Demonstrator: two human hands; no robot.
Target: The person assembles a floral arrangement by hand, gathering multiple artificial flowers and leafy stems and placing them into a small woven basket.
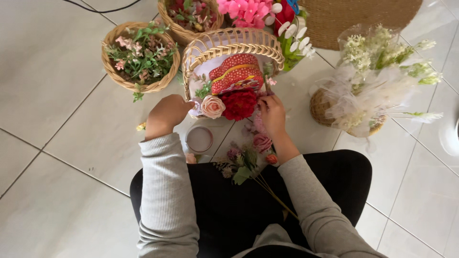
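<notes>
A wicker basket (224, 45) stands on the floor tiles in front of me, holding a red and yellow packet (235, 74). A peach rose (213, 106) and a dark red flower (239, 105) sit at its near rim. My left hand (166, 114) rests against the basket's left near edge, fingers curled on the rim by the peach rose. My right hand (271, 113) pinches a small pink flower stem at the right of the red flower.
A bunch of artificial flowers (251, 160) lies across my lap and the floor. A round tape roll (199, 139) sits between my arms. A basket of small pink flowers and greenery (140, 55) stands left; a white wrapped bouquet basket (363, 91) stands right.
</notes>
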